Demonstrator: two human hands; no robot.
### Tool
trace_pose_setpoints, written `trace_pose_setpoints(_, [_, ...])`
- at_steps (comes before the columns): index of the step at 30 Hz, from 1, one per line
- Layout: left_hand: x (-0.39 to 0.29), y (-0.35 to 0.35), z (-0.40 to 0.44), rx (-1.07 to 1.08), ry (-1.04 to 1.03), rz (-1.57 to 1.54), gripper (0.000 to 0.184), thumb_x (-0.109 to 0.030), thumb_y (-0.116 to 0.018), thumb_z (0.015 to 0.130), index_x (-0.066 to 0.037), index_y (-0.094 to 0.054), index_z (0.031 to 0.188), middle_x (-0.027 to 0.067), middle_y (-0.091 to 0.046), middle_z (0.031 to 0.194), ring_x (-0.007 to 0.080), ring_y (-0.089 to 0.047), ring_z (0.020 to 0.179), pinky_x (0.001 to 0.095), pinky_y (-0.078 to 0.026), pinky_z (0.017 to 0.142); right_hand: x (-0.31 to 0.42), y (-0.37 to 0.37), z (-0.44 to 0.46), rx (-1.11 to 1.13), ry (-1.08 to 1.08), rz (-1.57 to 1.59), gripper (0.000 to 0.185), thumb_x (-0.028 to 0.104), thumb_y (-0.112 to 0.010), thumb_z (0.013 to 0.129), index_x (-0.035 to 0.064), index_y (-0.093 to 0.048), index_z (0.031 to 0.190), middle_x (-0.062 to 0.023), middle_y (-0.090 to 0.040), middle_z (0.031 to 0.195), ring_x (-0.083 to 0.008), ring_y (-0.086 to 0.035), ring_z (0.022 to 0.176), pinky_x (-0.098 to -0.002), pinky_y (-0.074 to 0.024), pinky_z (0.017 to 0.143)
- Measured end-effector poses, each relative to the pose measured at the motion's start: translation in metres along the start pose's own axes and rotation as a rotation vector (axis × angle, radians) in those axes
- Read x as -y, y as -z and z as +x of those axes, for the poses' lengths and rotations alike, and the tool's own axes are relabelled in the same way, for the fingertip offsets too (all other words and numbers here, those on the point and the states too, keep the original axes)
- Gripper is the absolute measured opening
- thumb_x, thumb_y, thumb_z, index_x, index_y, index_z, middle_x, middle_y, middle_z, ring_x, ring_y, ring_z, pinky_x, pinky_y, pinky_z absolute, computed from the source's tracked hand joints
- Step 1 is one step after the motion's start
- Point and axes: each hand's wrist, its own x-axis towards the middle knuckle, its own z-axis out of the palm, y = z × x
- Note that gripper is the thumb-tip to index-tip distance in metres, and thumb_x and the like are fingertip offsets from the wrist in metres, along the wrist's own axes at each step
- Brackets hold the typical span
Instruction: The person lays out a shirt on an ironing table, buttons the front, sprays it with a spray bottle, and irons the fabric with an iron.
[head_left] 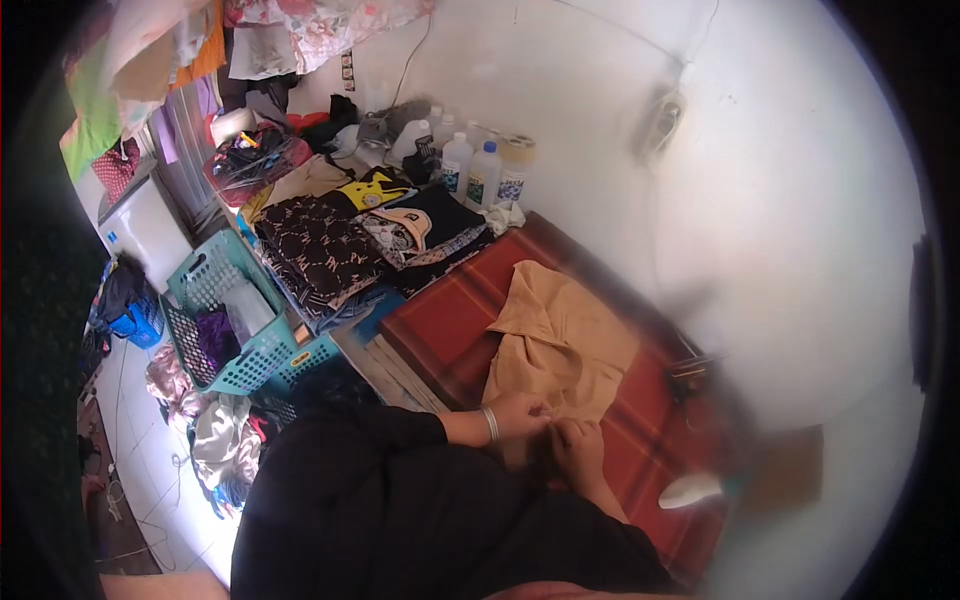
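A tan garment (pixel 565 335), creased and partly folded over, lies on a red plaid cloth (pixel 450 315). My left hand (pixel 515 413), with a pale bracelet at the wrist, is closed at the garment's near edge. Close beside it, my right hand (pixel 580 447) has its fingers pinched on the same edge. The fingertips nearly meet, and the exact bit of fabric between them is too small to make out. To the right of my hands, a white rounded object (pixel 690 490) rests at the cloth's edge.
Folded dark clothes (pixel 320 245) are stacked beyond the plaid cloth, with several white bottles (pixel 456 162) behind them. On the left stands a green plastic basket (pixel 240 365) holding fabric. Loose clothes (pixel 222 440) lie on the floor. A white wall (pixel 780 250) bounds the right side.
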Motion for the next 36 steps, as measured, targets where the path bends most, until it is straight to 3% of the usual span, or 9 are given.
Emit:
trace_pose_setpoints(5, [0.009, 0.0, 0.005, 0.042, -0.008, -0.001, 0.02, -0.022, -0.06, 0.083, -0.003, -0.061, 0.092, 0.0055, -0.065, 0.08, 0.0122, -0.061, 0.072, 0.0262, -0.048, 0.065, 0.002, -0.001, 0.0, 0.006, -0.059, -0.017, 0.01, 0.012, -0.065, 0.074, 0.008, -0.062, 0.082, -0.0075, -0.063, 0.076, -0.0284, -0.058, 0.073, -0.0371, -0.044, 0.068])
trace_pose_setpoints(7, [0.004, 0.007, 0.004, 0.087, -0.025, 0.007, 0.02, -0.021, -0.06, 0.083, -0.004, -0.061, 0.092, 0.0055, -0.064, 0.081, 0.0121, -0.06, 0.073, 0.0259, -0.048, 0.066, 0.006, 0.003, 0.005, 0.099, -0.294, 0.296, 0.014, 0.014, -0.065, 0.074, 0.0052, -0.06, 0.084, -0.0098, -0.062, 0.082, -0.0305, -0.058, 0.076, -0.0378, -0.0449, 0.069])
trace_pose_setpoints(11, [0.009, 0.009, 0.005, 0.189, -0.069, 0.06, 0.021, -0.023, -0.058, 0.083, -0.006, -0.062, 0.094, 0.0055, -0.064, 0.081, 0.0123, -0.061, 0.075, 0.0268, -0.047, 0.067, -0.006, 0.002, 0.007, 0.178, -0.363, 0.484, 0.017, 0.016, -0.065, 0.075, 0.0027, -0.059, 0.085, -0.0125, -0.06, 0.089, -0.0321, -0.057, 0.079, -0.0375, -0.0451, 0.069])
trace_pose_setpoints(13, [0.004, 0.012, 0.003, 0.213, -0.059, -0.003, 0.021, -0.024, -0.058, 0.083, -0.007, -0.062, 0.095, 0.0056, -0.064, 0.081, 0.0127, -0.061, 0.075, 0.027, -0.047, 0.068, -0.012, 0.0, 0.007, 0.141, -0.067, 0.265, 0.017, 0.016, -0.064, 0.076, 0.0024, -0.059, 0.085, -0.0142, -0.058, 0.09, -0.0326, -0.055, 0.079, -0.0375, -0.0445, 0.069])
trace_pose_setpoints(17, [-0.007, 0.019, 0.002, 0.163, -0.098, 0.215, 0.023, -0.029, -0.058, 0.081, -0.009, -0.063, 0.092, 0.0089, -0.065, 0.08, 0.0212, -0.063, 0.074, 0.0318, -0.048, 0.068, -0.014, 0.0, 0.008, 0.189, -0.058, 0.106, 0.016, 0.017, -0.063, 0.076, 0.0024, -0.059, 0.083, -0.0146, -0.056, 0.085, -0.0338, -0.054, 0.078, -0.0379, -0.0442, 0.068])
trace_pose_setpoints(20, [-0.014, 0.02, -0.002, 0.111, -0.066, 0.274, 0.023, -0.03, -0.059, 0.079, -0.009, -0.063, 0.089, 0.0106, -0.065, 0.079, 0.0262, -0.063, 0.074, 0.035, -0.048, 0.068, -0.016, -0.003, 0.006, 0.19, -0.161, 0.199, 0.018, 0.018, -0.065, 0.076, 0.002, -0.059, 0.08, -0.0143, -0.055, 0.08, -0.0315, -0.054, 0.076, -0.0372, -0.0438, 0.068])
trace_pose_setpoints(25, [-0.005, 0.013, -0.002, 0.106, -0.119, 0.276, 0.021, -0.028, -0.058, 0.08, -0.009, -0.062, 0.088, 0.0109, -0.064, 0.079, 0.0265, -0.063, 0.074, 0.0358, -0.048, 0.067, -0.014, -0.005, -0.001, 0.35, -0.584, 0.519, 0.022, 0.021, -0.067, 0.075, 0.0012, -0.06, 0.081, -0.0148, -0.059, 0.081, -0.0263, -0.058, 0.078, -0.0338, -0.0453, 0.069])
trace_pose_setpoints(32, [-0.011, 0.009, -0.003, 0.126, -0.186, 0.526, 0.019, -0.025, -0.056, 0.08, -0.009, -0.059, 0.089, 0.0129, -0.064, 0.08, 0.031, -0.061, 0.075, 0.0403, -0.047, 0.067, -0.011, -0.019, -0.006, 0.279, -0.534, 0.326, 0.023, 0.022, -0.064, 0.076, 0.0008, -0.061, 0.084, -0.0166, -0.06, 0.083, -0.0319, -0.059, 0.08, -0.0378, -0.0466, 0.071])
trace_pose_setpoints(36, [-0.017, 0.008, 0.003, 0.136, -0.149, 0.579, 0.022, -0.022, -0.054, 0.08, -0.008, -0.057, 0.097, 0.0155, -0.063, 0.084, 0.0334, -0.06, 0.08, 0.0423, -0.047, 0.07, 0.006, -0.01, 0.0, 0.104, -0.332, 0.008, 0.015, 0.016, -0.063, 0.071, 0.0056, -0.062, 0.082, -0.0126, -0.058, 0.078, -0.0327, -0.056, 0.075, -0.0419, -0.0435, 0.065])
